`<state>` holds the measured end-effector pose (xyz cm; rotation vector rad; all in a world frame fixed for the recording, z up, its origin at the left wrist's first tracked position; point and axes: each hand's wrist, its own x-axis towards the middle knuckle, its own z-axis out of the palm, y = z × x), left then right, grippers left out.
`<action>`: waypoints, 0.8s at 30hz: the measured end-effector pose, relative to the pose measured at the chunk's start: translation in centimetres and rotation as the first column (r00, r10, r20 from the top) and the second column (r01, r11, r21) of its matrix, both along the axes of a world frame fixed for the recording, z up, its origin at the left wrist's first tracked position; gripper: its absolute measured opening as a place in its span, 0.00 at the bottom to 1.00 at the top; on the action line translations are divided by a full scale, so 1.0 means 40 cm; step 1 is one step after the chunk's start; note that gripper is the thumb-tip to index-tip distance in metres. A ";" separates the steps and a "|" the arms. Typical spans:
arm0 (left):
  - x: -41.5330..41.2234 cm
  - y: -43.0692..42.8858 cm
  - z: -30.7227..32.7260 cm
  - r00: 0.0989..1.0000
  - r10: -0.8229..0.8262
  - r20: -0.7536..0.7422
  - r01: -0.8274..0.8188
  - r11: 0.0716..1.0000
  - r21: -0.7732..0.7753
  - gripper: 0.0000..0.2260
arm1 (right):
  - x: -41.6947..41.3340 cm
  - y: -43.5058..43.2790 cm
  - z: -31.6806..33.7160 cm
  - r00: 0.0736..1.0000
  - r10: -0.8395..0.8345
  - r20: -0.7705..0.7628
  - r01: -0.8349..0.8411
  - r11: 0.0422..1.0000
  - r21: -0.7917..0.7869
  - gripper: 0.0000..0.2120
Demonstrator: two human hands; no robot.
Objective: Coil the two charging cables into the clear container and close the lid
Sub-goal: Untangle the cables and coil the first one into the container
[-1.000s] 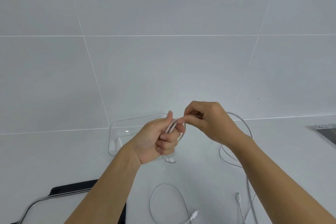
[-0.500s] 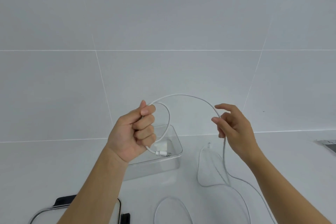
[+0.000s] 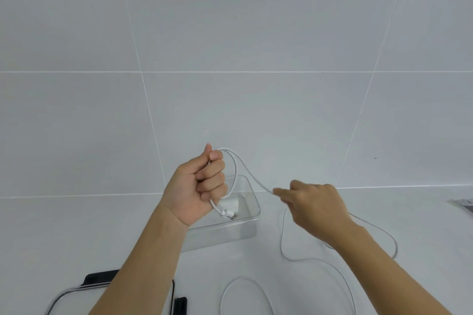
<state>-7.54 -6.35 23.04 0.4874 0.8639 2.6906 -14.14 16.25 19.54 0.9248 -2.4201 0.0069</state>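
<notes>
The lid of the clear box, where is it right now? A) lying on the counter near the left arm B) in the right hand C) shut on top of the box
A: the lid with black clips lies flat on the counter at the bottom left, while the clear container stands open behind it.

Cable (image 3: 252, 174) white, 2nd cable (image 3: 243, 289) white too, on white counter (image 3: 76, 233). Box (image 3: 245, 225) clear w/ white plug (image 3: 231, 204) inside; lid (image 3: 76, 291) clear w/ black clips. Wall (image 3: 230, 33) pale grey tile, white grout lines.
</notes>
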 end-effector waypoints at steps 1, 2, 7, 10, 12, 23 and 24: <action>0.003 0.000 0.000 0.994 0.106 0.027 -0.105 0.993 -0.049 0.07 | 0.009 -0.009 -0.003 0.999 0.036 0.014 -0.037 0.997 0.063 0.14; 0.003 -0.001 -0.003 0.983 0.174 0.055 -0.170 0.983 -0.070 0.09 | 0.018 -0.017 -0.005 0.996 0.087 0.023 -0.089 0.989 0.119 0.11; -0.004 0.012 -0.026 0.922 0.303 0.240 -0.276 0.951 -0.139 0.09 | 0.064 -0.046 0.017 0.903 0.415 0.110 -0.426 0.897 0.118 0.08; -0.003 0.030 -0.035 0.894 0.363 0.263 -0.289 0.915 -0.280 0.09 | 0.088 -0.059 0.050 0.816 0.537 0.214 -0.550 0.835 0.000 0.09; 0.000 0.044 -0.037 0.886 0.390 0.251 -0.292 0.889 -0.352 0.12 | 0.099 -0.066 0.071 0.781 0.571 0.254 -0.581 0.813 -0.040 0.13; 0.019 0.115 -0.041 0.957 0.289 0.027 -0.195 0.707 -0.680 0.16 | 0.073 -0.085 0.100 0.841 0.532 0.099 -0.434 0.773 -0.462 0.14; 0.022 0.119 -0.036 0.959 0.280 0.026 -0.191 0.716 -0.672 0.16 | 0.063 -0.082 0.099 0.855 0.501 0.136 -0.375 0.777 -0.506 0.16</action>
